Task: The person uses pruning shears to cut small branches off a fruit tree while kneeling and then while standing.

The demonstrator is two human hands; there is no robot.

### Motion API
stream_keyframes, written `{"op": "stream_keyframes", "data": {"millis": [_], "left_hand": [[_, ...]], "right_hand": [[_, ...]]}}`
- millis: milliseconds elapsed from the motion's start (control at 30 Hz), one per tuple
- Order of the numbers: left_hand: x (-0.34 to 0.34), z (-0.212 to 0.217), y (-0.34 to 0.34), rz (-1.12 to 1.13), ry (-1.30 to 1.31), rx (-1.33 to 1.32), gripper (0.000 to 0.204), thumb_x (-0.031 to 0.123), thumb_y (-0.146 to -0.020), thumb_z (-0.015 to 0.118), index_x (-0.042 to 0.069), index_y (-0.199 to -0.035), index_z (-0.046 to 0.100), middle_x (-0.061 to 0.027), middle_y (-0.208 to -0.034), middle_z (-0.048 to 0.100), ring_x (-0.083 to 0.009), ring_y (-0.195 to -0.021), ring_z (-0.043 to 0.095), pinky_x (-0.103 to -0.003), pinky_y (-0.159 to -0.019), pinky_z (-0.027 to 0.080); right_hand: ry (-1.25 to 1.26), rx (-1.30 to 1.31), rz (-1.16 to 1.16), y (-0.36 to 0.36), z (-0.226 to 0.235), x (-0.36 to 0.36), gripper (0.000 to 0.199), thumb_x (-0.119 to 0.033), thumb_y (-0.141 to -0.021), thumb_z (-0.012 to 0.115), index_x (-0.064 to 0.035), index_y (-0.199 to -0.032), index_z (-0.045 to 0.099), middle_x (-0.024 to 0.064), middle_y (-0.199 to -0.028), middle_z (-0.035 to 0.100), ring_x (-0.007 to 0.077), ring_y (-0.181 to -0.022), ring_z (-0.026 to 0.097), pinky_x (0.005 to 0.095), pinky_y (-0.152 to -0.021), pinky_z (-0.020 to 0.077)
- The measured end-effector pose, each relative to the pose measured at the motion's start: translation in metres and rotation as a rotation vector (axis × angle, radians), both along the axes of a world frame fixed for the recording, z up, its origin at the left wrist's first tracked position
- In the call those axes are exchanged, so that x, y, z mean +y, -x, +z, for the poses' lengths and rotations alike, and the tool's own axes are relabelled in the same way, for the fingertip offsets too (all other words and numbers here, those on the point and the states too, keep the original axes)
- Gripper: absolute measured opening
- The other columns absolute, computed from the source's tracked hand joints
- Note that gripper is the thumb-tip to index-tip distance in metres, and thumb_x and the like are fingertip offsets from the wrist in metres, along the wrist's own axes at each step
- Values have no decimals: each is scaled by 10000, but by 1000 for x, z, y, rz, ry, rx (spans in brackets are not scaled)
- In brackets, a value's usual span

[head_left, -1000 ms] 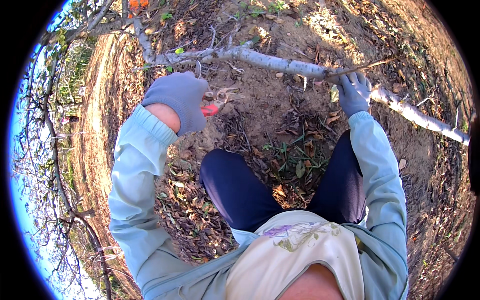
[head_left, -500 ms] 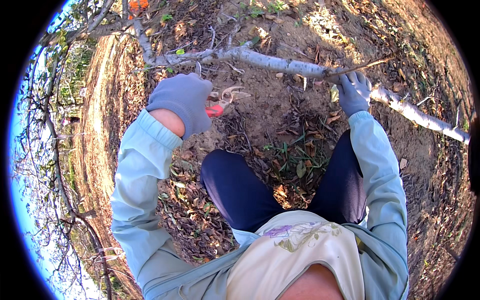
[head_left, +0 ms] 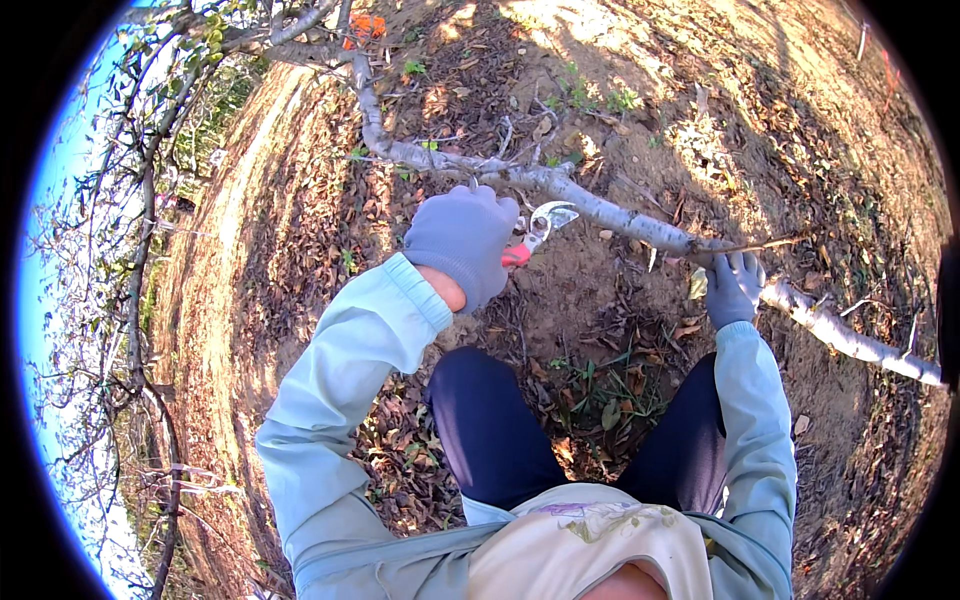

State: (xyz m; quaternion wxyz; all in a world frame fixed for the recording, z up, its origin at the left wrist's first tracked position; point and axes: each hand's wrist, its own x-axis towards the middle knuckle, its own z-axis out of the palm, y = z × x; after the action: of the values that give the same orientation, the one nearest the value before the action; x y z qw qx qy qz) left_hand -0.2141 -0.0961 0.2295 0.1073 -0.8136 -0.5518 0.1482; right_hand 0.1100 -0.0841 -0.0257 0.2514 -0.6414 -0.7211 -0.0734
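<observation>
My left hand (head_left: 462,243), in a grey glove, is closed around pruning shears (head_left: 548,219) with a red handle. The metal blades stick out to the right of the fist, below the branch and apart from it. A long pale-barked branch (head_left: 618,216) crosses in front of me, from the upper left down to the right. The left knuckles come up against its lower side in this view; whether they touch it I cannot tell. My gloved right hand (head_left: 735,288) is wrapped round the branch farther right, beside a thin side twig (head_left: 765,244).
Dry leaves and bare soil (head_left: 590,290) cover the ground, with a grass tuft (head_left: 625,390) between my knees. Thin leafy boughs (head_left: 140,290) stand at the left. An orange object (head_left: 365,28) lies beyond the branch's far end. Short twigs (head_left: 908,335) jut up at the right.
The whole view has shifted, so branch and hands appear lower. My left hand has come rightward along the branch with the shears. The right hand keeps its hold.
</observation>
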Motion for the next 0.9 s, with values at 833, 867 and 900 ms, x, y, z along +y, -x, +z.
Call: {"op": "stream_keyframes", "data": {"millis": [833, 867, 900], "left_hand": [[-90, -198, -1, 760, 1000, -1448, 572, 202, -736, 787, 9, -1207, 524, -62, -918, 601, -121, -779, 604, -271, -688, 508], [-87, -208, -9, 770, 1040, -1493, 570, 194, -733, 788, 7, -1202, 524, -62, -919, 599, -128, -778, 607, -277, -691, 510], [-89, -220, -10, 806, 1023, -1614, 568, 164, -713, 787, 1, -1190, 524, -57, -924, 591, -133, -784, 602, -280, -710, 509]], "right_hand": [[29, -6, 21, -10, 8, -3, 335, -189, -750, 679, -168, -1080, 629, 38, -1020, 586, 289, -1043, 526, 477, -891, 402], [47, -5, 28, -12, 9, -3, 331, -190, -752, 671, -161, -1078, 622, 46, -1028, 581, 299, -1046, 523, 487, -902, 390], [63, 5, 53, -12, 6, 0, 321, -198, -757, 663, -156, -1072, 617, 52, -1049, 577, 308, -1066, 512, 495, -905, 385]]}}
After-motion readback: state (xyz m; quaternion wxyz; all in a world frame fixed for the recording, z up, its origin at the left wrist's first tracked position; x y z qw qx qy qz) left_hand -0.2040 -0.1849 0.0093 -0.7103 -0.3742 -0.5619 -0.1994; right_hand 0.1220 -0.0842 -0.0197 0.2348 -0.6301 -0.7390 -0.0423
